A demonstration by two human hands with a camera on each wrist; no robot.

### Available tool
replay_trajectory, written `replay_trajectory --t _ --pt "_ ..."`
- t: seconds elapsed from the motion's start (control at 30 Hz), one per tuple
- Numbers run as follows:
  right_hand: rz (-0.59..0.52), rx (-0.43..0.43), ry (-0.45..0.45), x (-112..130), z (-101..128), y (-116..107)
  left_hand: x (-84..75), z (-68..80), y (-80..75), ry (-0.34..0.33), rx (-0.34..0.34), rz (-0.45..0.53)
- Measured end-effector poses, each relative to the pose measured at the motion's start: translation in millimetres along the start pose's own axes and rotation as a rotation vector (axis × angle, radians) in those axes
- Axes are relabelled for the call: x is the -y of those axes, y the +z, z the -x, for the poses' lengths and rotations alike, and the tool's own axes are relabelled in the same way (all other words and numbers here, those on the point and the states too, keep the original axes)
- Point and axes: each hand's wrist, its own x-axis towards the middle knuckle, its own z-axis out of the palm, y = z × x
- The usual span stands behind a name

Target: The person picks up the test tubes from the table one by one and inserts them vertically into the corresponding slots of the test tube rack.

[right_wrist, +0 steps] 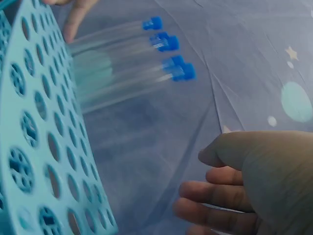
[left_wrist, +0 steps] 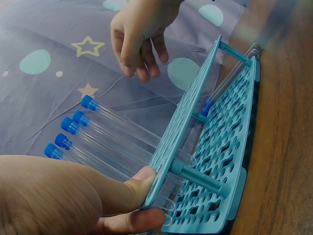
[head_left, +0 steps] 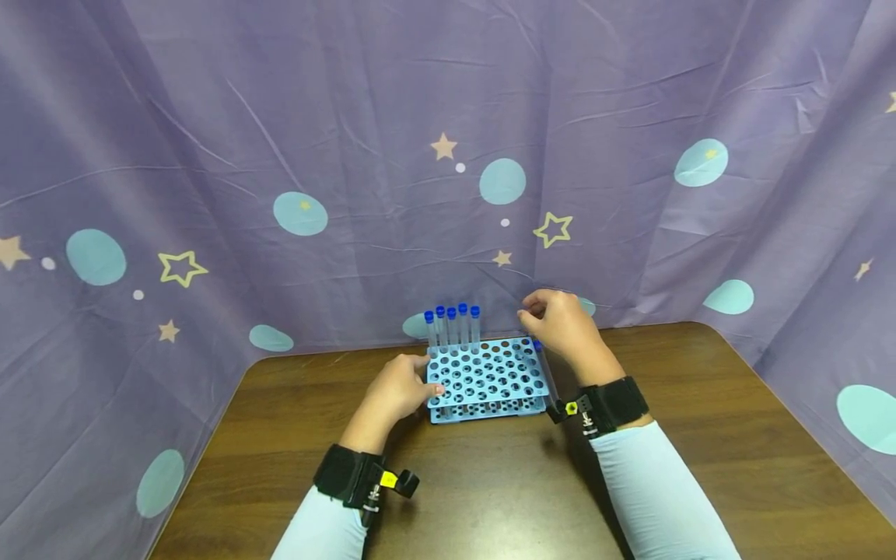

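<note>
A light blue tube rack [head_left: 488, 379] stands on the wooden table [head_left: 490, 498] near the back. Several clear tubes with blue caps [head_left: 452, 327] stand upright in its back left holes. My left hand [head_left: 418, 387] grips the rack's left edge; in the left wrist view its thumb [left_wrist: 139, 188] and a finger pinch the top plate. My right hand [head_left: 537, 313] hovers above the rack's back right corner, fingers loosely curled and holding nothing. One more capped tube [head_left: 547, 375] lies on the table along the rack's right side.
A purple curtain [head_left: 448, 155] with stars and dots hangs close behind the rack and wraps both sides of the table. Bare wood stretches in front of the rack and to the right [head_left: 735, 404].
</note>
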Motion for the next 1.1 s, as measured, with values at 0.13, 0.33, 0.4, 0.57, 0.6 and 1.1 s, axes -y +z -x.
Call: replay_trajectory --t 0.13,0.33,0.4,0.57,0.6,1.1 --pt "0.014 -0.011 0.023 -8 0 -8 1.2 0.8 0.3 -0.003 0.001 0.004" --pt "0.027 0.01 0.057 -20 -3 -14 1.0 1.2 -0.1 -0.001 -0.003 0.004" --pt "0.035 0.021 0.073 -24 -4 -15 0.9 1.4 -0.2 -0.001 -0.005 0.003" --pt "0.054 0.068 0.115 -35 -4 -16 1.1 1.6 0.2 0.002 -0.004 0.001" --pt "0.062 0.085 0.123 -37 -4 -16 1.0 1.5 0.5 0.002 -0.003 0.001" --pt "0.122 0.322 0.109 -62 -1 -8 -0.5 1.1 1.1 -0.005 -0.005 -0.003"
